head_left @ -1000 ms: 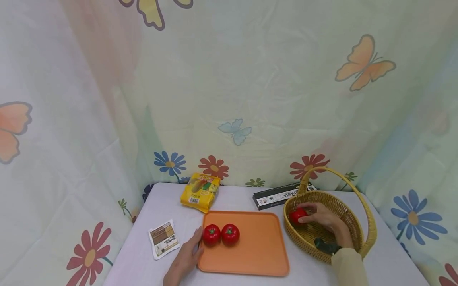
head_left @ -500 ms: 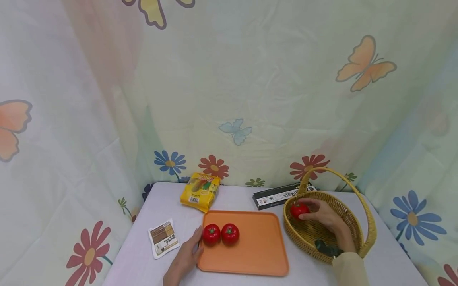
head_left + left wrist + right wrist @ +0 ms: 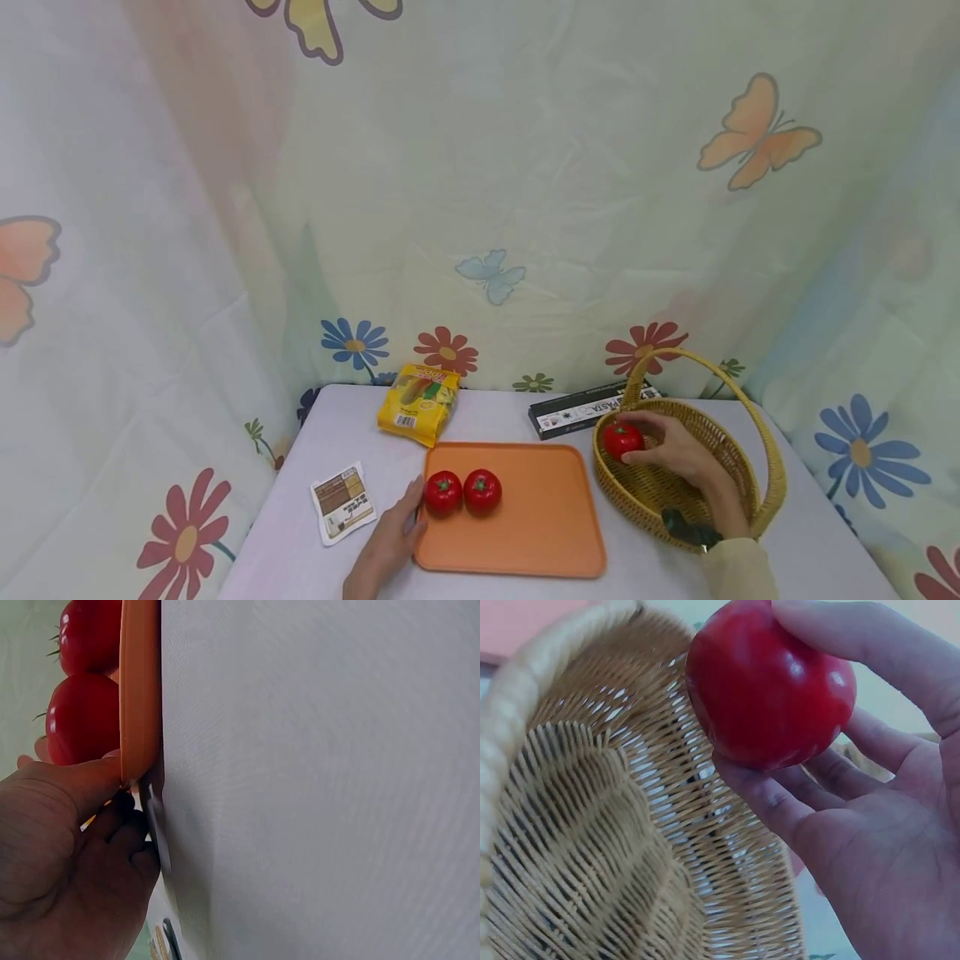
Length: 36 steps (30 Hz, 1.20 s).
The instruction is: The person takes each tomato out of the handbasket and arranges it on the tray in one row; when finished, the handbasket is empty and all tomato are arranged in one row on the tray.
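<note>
In the head view, my right hand (image 3: 671,450) grips a red tomato (image 3: 623,442) over the left inner side of the wicker basket (image 3: 731,442). The right wrist view shows thumb and fingers around this shiny tomato (image 3: 769,686), with the woven basket wall (image 3: 592,840) beside it. My left hand (image 3: 392,533) holds the left edge of an orange tray (image 3: 540,517). Its thumb lies at the tray rim (image 3: 140,690) in the left wrist view, fingers curled lower down. Two more tomatoes sit side by side on the tray, the left tomato (image 3: 443,492) nearest that hand and the right tomato (image 3: 482,492) beyond.
Behind the tray lies a yellow food bag (image 3: 420,403). A black-and-white pasta box (image 3: 573,412) rests partly behind the basket, whose tall handle (image 3: 761,417) arches over it. Left of my left hand is a flat white-and-brown packet (image 3: 343,502). Patterned curtains (image 3: 495,167) enclose the table.
The tomato in my right hand has risen slightly from lower in the basket toward its left rim. My left hand, the tray and its two tomatoes have stayed put.
</note>
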{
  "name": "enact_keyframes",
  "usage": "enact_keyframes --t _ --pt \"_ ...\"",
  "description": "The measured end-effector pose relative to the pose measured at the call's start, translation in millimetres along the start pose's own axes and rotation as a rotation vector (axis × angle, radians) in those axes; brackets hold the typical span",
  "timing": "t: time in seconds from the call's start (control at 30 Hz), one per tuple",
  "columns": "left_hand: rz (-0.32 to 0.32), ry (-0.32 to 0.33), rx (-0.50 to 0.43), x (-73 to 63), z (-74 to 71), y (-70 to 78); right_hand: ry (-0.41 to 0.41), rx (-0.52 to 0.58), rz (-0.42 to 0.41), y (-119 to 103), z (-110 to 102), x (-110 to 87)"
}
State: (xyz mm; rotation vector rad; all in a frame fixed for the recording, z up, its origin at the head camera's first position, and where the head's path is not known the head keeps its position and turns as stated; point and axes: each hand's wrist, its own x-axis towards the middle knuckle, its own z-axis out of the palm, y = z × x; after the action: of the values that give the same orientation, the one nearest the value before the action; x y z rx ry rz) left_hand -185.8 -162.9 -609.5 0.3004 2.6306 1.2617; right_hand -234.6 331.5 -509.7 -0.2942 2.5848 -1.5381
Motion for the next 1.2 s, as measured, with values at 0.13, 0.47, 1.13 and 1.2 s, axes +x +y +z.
enact_keyframes --t 0.13,0.47,1.13,1.2 --pt "0.007 0.006 0.006 -0.1 0.2 0.0 -0.011 0.047 -0.048 -8.2 0.5 -2.0" --pt "0.002 0.007 0.004 0.3 0.7 -1.2 -0.078 0.004 -0.129 -36.3 10.2 -5.9" --pt "0.008 0.001 0.016 2.4 0.2 -1.4 -0.158 0.027 -0.29 -62.4 44.2 -3.9" --pt "0.002 0.0 0.016 2.5 0.1 -1.3 -0.18 0.04 -0.296 -64.9 48.6 -1.3"
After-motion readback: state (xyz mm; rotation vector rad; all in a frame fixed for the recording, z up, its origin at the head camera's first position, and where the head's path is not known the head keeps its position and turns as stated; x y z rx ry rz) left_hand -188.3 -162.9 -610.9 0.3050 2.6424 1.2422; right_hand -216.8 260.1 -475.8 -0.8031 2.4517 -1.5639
